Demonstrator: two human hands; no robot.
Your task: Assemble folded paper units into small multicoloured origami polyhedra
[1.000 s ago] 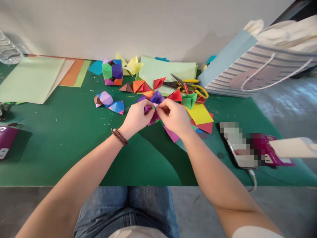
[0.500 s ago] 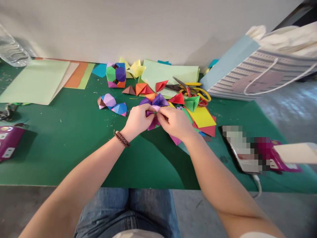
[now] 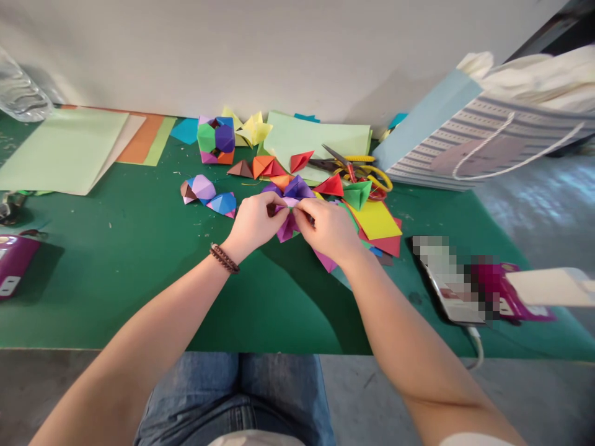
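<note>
Arms (image 3: pixel 153 325) out fwd, L hand (image 3: pixel 255 226) nr R hand (image 3: pixel 329 228), fingers (image 3: pixel 305 206) of both pinched.

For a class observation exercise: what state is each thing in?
Left hand: pinching folded purple paper
Right hand: pinching it too
Multicoloured paper block: assembled
Green paper piece: folded
Yellow sheet: flat
Red-handled scissors: open or shut unclear
Phone: lying, cable plugged in
Paper bag: upright, filled

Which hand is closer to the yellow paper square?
Right: the right hand is just left of the yellow paper square; the left hand is farther left.
</note>
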